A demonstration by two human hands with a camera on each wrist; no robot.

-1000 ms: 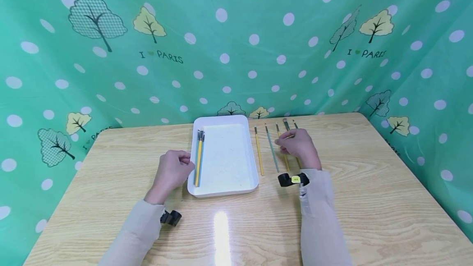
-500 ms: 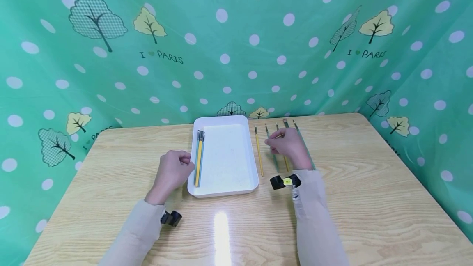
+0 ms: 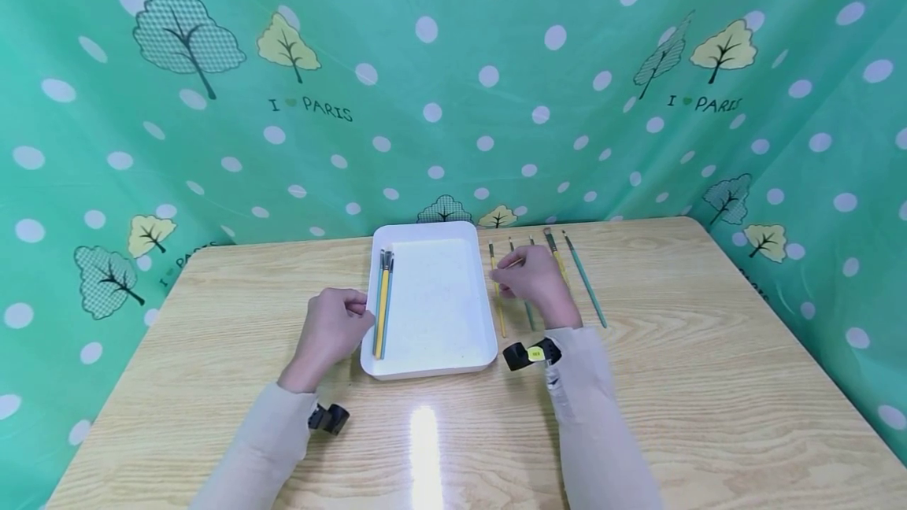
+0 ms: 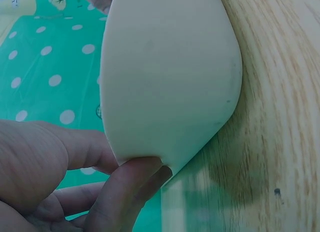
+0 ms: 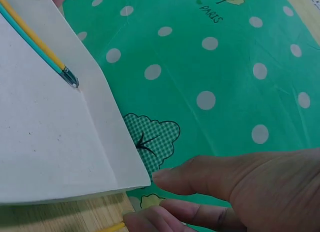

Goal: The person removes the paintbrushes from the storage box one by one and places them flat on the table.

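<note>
My left hand (image 3: 333,327) pinches the left rim of a white tray (image 3: 442,362); the left wrist view shows thumb and fingers around the tray's wall (image 4: 170,81). Inside, a yellow paintbrush (image 3: 383,313) and two blue ones lie along the left side. My right hand (image 3: 534,282) hovers over a row of several paintbrushes right of the tray, with thumb and fingers apart. Its fingertips are nearest the leftmost yellow paintbrush (image 3: 500,313), whose end (image 5: 111,227) shows by the fingers in the right wrist view. The hand partly covers a teal paintbrush (image 3: 530,315) and others beside it.
A green paintbrush (image 3: 585,280) lies at the right end of the row, beside a wide-bristled yellow one (image 3: 553,244). The wooden table (image 3: 708,384) meets a green dotted cloth (image 3: 397,85) at the back and sides.
My right hand has moved left across the row, from the right-hand paintbrushes to the leftmost one, uncovering the green one. The left hand and tray have stayed put.
</note>
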